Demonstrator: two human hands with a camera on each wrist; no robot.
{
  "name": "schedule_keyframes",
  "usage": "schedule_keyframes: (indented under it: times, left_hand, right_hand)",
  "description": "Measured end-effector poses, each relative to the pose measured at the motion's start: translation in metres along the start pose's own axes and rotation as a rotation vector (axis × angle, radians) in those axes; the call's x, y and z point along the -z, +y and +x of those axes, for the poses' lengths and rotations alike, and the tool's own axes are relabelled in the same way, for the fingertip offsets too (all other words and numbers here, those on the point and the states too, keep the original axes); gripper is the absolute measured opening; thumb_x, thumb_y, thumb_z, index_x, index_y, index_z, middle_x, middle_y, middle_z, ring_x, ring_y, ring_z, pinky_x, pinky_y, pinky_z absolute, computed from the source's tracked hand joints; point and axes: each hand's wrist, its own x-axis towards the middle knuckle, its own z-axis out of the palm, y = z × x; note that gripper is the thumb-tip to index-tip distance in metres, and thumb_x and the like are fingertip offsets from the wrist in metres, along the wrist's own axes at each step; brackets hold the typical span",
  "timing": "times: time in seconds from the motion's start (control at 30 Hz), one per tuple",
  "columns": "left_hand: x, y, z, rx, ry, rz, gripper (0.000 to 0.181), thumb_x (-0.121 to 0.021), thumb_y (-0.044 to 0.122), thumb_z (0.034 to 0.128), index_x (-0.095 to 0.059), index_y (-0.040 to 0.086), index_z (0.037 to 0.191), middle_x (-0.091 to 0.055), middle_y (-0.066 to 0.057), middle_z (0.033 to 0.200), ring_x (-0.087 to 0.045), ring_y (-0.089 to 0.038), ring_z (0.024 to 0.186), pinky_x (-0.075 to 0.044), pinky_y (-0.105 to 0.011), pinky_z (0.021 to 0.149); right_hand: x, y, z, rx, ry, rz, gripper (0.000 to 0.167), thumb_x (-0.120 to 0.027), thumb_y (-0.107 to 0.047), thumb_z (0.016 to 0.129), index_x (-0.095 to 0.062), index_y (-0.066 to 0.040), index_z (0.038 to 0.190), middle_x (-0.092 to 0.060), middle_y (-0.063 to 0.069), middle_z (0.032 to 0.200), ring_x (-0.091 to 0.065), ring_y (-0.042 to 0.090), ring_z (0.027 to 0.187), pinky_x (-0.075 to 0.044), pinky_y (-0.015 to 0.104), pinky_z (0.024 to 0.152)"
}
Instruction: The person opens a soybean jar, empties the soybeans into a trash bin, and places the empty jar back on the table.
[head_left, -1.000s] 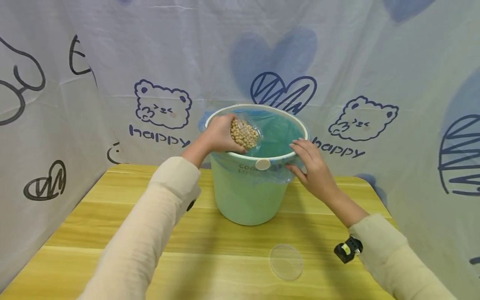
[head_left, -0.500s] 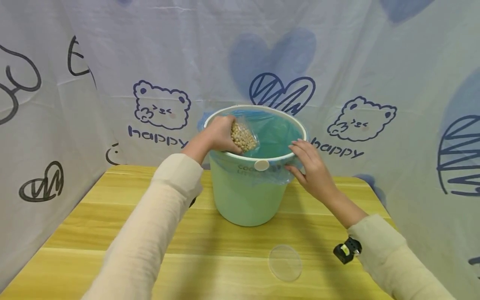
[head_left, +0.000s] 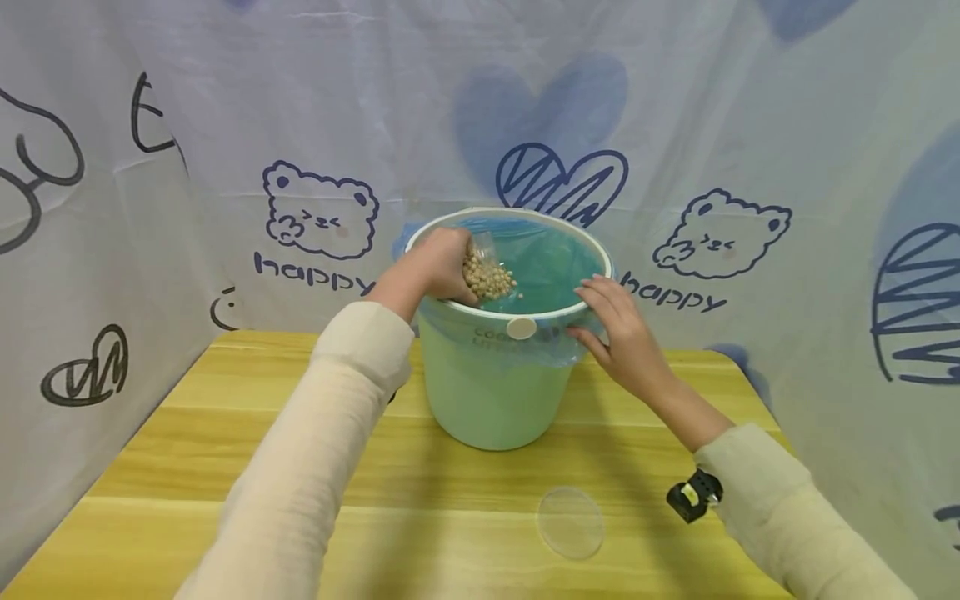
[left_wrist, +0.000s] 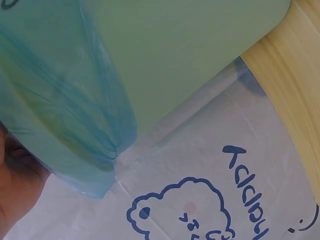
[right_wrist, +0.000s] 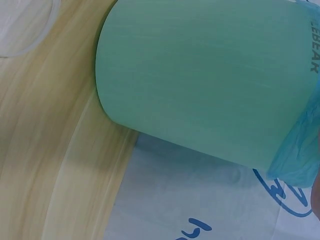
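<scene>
My left hand (head_left: 442, 262) grips a clear plastic container (head_left: 483, 244) of pale soybeans (head_left: 487, 279), tilted inside the mouth of a light green trash bin (head_left: 495, 400). Some beans are loose at the container's lip, over the bin's inside. A blue plastic bag (head_left: 555, 258) lines the bin and folds over its white rim (head_left: 551, 213). With its fingers on the rim and thumb below on the outside, my right hand (head_left: 626, 337) holds the bin's right front side. In the left wrist view, part of the left hand (left_wrist: 20, 185) shows behind the bag; the container is hidden there.
A clear round lid (head_left: 571, 522) lies flat on the wooden table (head_left: 262, 467), in front of the bin and to its right. A printed cloth (head_left: 420, 100) hangs closely behind the table and along both sides.
My left hand has tipped the container further down into the bin, and the soybeans have slid out towards its mouth, a few coming loose. The right hand keeps its place on the rim.
</scene>
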Motion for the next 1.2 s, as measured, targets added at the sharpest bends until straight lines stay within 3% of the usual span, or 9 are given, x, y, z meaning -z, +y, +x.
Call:
schedule_keyframes:
  times: [0.17,0.43,0.73,1.2]
  left_hand:
    - [0.0004,0.0030,0.0019,0.005,-0.029,0.050,0.076,-0.080,0.030,0.0703,-0.042,-0.002,0.128,-0.053,-0.017,0.120,-0.050,-0.031,0.113,-0.047,-0.041,0.096]
    - [0.0011,0.0045,0.0029,0.001,-0.034,0.097,0.068,-0.081,0.028,0.0687,-0.047,-0.002,0.119,-0.055,-0.017,0.116,-0.051,-0.031,0.112,-0.046,-0.039,0.098]
    - [0.0022,0.0076,0.0012,-0.006,-0.048,0.127,0.068,-0.081,0.027,0.0691,-0.047,-0.003,0.120,-0.054,-0.018,0.120,-0.050,-0.032,0.116,-0.043,-0.039,0.103]
    - [0.0033,0.0076,0.0005,-0.008,-0.034,0.145,0.063,-0.082,0.026,0.0685,-0.049,-0.001,0.115,-0.055,-0.017,0.116,-0.051,-0.031,0.113,-0.045,-0.039,0.100]
  right_hand:
    - [0.0008,0.0006,0.0002,0.002,-0.002,-0.004,0.054,-0.074,-0.005,0.070,-0.052,0.010,0.118,-0.054,0.028,0.119,-0.046,0.045,0.117,-0.035,0.053,0.107]
    - [0.0012,0.0016,0.0006,0.008,-0.003,-0.011,0.054,-0.074,-0.006,0.070,-0.053,0.009,0.118,-0.054,0.028,0.120,-0.046,0.043,0.118,-0.035,0.052,0.107]
    - [0.0022,-0.0006,-0.0010,0.006,0.002,-0.010,0.056,-0.074,-0.005,0.070,-0.052,0.009,0.119,-0.054,0.027,0.121,-0.046,0.044,0.118,-0.035,0.052,0.107]
    - [0.0054,-0.0010,0.0006,0.007,-0.021,-0.029,0.058,-0.073,-0.006,0.071,-0.051,0.008,0.123,-0.053,0.026,0.125,-0.045,0.042,0.120,-0.035,0.053,0.107]
